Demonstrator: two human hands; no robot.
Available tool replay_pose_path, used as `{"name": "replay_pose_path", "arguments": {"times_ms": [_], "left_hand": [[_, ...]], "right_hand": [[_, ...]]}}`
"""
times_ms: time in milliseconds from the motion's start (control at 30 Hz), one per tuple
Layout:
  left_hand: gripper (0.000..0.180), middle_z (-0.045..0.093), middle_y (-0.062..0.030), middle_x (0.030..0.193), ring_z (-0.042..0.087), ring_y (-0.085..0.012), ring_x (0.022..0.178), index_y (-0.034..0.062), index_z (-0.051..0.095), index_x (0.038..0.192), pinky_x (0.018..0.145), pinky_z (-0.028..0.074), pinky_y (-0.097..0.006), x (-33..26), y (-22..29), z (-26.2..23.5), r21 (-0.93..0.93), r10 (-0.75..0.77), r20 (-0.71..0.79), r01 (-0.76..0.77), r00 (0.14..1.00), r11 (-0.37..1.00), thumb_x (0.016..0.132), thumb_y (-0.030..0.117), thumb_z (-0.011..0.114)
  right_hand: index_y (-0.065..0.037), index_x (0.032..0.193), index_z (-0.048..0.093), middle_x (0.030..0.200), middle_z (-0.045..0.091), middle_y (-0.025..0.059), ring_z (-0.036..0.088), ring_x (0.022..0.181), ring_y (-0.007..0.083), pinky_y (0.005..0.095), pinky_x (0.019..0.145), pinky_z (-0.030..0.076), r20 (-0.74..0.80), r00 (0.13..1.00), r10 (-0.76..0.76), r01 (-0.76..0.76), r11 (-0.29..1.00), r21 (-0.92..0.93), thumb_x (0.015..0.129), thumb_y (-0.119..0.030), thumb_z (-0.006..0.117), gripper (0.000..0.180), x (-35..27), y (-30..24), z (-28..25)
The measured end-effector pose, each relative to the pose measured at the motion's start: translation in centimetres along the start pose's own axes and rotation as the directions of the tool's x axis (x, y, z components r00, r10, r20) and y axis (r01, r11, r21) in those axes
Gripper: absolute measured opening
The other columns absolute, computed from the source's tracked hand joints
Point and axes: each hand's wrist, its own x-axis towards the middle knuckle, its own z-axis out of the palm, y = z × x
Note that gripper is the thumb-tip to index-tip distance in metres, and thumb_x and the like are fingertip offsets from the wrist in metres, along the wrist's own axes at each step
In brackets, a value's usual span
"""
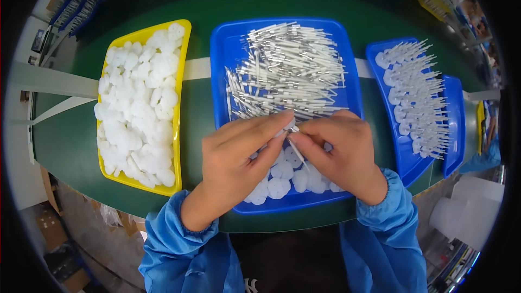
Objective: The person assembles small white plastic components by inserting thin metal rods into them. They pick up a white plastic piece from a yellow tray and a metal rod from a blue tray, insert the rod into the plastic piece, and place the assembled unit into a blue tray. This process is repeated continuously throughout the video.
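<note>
Above the front of a blue tray (218, 70), my two hands meet with fingertips pinched together. My left hand (233, 149) is closed on a small white round piece (286, 128), mostly covered by the fingers. A thin white rod (298, 153) slants down from between the thumb and fingers of my right hand (347, 149). The two parts come together at the fingertips; whether they are joined cannot be seen. Behind my hands, many white rods with metal ends (287, 70) fill the tray's back. White lobed discs (279, 187) lie in its front, beneath my hands.
On the left stands a yellow tray (185, 49) heaped with white discs (138, 108). A blue tray (404, 168) at the right holds rows of discs with rods standing in them (420, 97), overlapping another blue tray (456, 125). All rest on a green table (198, 130).
</note>
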Motion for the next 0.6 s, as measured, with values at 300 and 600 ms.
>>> {"name": "replay_pose_path", "arguments": {"times_ms": [300,600], "left_hand": [[0.049,0.084,-0.0159,0.1,0.077,-0.0159,0.076,0.0043,0.083,0.132,0.071,0.059,-0.027,-0.4,0.7,0.1,0.032,-0.127,0.059,0.125,0.99,0.992,0.086,-0.011,0.084],[0.052,0.081,-0.0145,0.089,0.075,-0.0218,0.068,0.0054,0.082,0.135,0.065,0.058,-0.031,-0.4,0.7,0.0,0.019,-0.105,0.087,0.104,0.991,0.994,0.084,-0.008,0.086]], "right_hand": [[-0.011,0.093,0.082,0.066,0.071,0.0018,0.063,0.056,0.0194,0.0359,0.065,0.04,-0.056,0.996,-0.067,0.055,0.978,-0.2,0.085,-0.012,0.093,0.014,0.1,-0.7,-0.1],[-0.012,0.091,0.081,0.068,0.073,0.0029,0.063,0.055,0.0213,0.0368,0.065,0.042,-0.03,0.999,0.02,-0.017,0.995,0.099,0.087,-0.011,0.09,0.01,0.4,0.3,0.0]]}}
